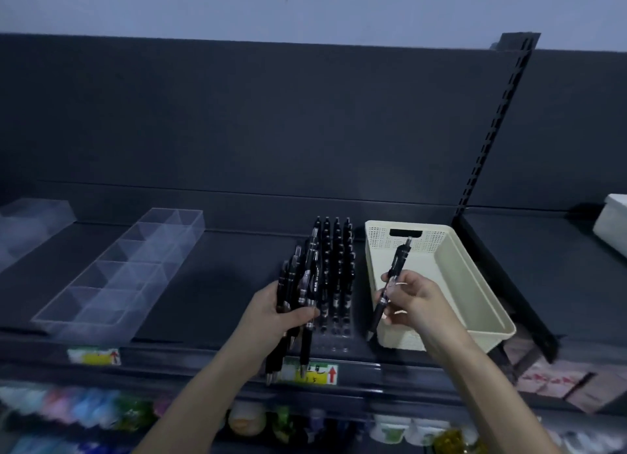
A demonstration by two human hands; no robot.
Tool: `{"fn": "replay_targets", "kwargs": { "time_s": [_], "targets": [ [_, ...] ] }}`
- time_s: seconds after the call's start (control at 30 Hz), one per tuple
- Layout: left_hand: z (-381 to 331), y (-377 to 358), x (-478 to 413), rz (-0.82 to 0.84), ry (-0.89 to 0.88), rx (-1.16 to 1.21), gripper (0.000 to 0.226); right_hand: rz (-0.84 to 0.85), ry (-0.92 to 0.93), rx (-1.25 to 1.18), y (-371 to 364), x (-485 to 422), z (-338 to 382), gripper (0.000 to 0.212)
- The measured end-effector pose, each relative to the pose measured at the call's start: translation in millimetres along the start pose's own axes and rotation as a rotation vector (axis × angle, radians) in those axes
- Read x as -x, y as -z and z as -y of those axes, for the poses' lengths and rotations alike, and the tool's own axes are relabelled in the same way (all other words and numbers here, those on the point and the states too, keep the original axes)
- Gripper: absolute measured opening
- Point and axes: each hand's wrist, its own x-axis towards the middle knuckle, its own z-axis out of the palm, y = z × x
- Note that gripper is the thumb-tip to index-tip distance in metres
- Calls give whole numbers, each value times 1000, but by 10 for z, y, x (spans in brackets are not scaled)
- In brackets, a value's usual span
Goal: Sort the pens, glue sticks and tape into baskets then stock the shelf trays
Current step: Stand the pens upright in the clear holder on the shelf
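Note:
My left hand [276,313] grips a bundle of several black pens [300,284], tips pointing down past the shelf edge. Just behind the bundle stands a pen display tray [337,267] on the dark shelf, filled with rows of upright black pens. My right hand [412,301] pinches a single black pen [390,285], held tilted with its clicker end up, over the near left corner of a cream plastic basket [475,284]. The basket's visible floor looks bare.
A clear divided tray [125,270] lies on the shelf at the left, with another clear box [30,223] farther left. A white container [614,223] sits at the far right. Price labels [317,374] line the shelf edge. Blurred goods fill the lower shelf.

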Motion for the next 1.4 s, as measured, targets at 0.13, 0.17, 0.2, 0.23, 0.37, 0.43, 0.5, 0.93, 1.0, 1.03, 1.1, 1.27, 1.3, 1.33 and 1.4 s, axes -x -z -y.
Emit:
{"fn": "replay_targets", "kwargs": {
  "time_s": [0.13, 0.17, 0.2, 0.23, 0.37, 0.43, 0.5, 0.93, 1.0, 1.03, 1.1, 1.27, 1.3, 1.33, 1.4],
  "targets": [
    [100, 267, -35, 44, 11, -28, 17, -160, 83, 129, -264, -86, -138, 26],
    [129, 307, -37, 53, 18, -28, 18, -204, 100, 175, -319, -104, -187, 27],
    [156, 340, -37, 62, 26, -32, 19, -240, 113, 212, -364, -115, -236, 28],
    [180, 368, -38, 67, 32, -37, 20, -267, 124, 246, -404, -122, -279, 29],
    [252, 418, -33, 75, 56, -29, 21, -315, 165, 413, -521, -154, -399, 24],
    [272, 411, -20, 76, 54, -28, 20, -302, 176, 505, -569, -179, -421, 17],
    [285, 401, -9, 70, 49, -30, 20, -275, 173, 593, -623, -198, -460, 12],
    [313, 370, -35, 56, 49, 26, 20, -239, 182, 875, -658, -222, -643, 20],
    [314, 358, -42, 59, 47, 33, 20, -256, 178, 876, -660, -230, -648, 21],
    [312, 354, -45, 61, 43, 35, 19, -262, 178, 876, -661, -232, -648, 21],
    [317, 345, -56, 67, 36, 40, 18, -271, 177, 875, -663, -231, -646, 22],
    [329, 315, -71, 87, 41, 44, 17, -252, 173, 878, -661, -209, -634, 23],
    [320, 311, -67, 93, 43, 44, 17, -242, 171, 872, -656, -201, -638, 24],
    [316, 311, -65, 99, 42, 44, 17, -236, 169, 863, -646, -189, -637, 24],
    [297, 315, -55, 114, 40, 41, 19, -237, 183, 826, -629, -143, -605, 21]
  ]
}}
